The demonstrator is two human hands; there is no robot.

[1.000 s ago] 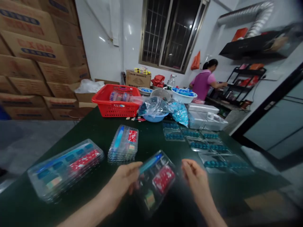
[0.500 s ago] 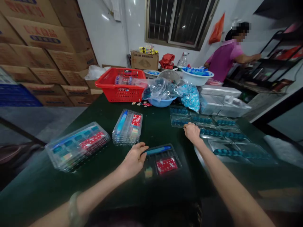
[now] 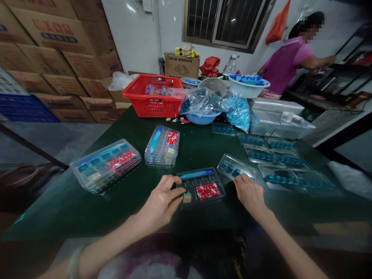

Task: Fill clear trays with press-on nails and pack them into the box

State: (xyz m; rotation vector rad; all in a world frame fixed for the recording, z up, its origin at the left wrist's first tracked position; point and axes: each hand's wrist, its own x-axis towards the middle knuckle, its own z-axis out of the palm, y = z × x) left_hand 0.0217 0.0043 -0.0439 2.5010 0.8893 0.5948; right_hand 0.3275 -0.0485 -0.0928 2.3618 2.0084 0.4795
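Clear plastic, light and slick: hold it by the rim

Your right hand (image 3: 250, 190) is pinching the near edge of a narrow tray (image 3: 244, 166), its fingers drawn together. Your left hand (image 3: 163, 194) touches the left end of a compartment tray (image 3: 191, 185), thumb and forefinger partly parted; you cannot tell whether it grips or only steadies.

Both trays should feel light, thin and springy, apt to slide and to buckle if you squeeze the walls. Take them by the rim and keep them level, since the blue rounds (image 3: 229, 169), pen (image 3: 198, 174) and red packet (image 3: 208, 191) look loose.

Your compartment tray sits near the desk's (image 3: 116, 217) front edge, the narrow tray just beyond its right end. Farther out, two stacks of filled trays (image 3: 162, 148) stand on your left, and more trays of blue rounds (image 3: 286, 158) lie on your right.
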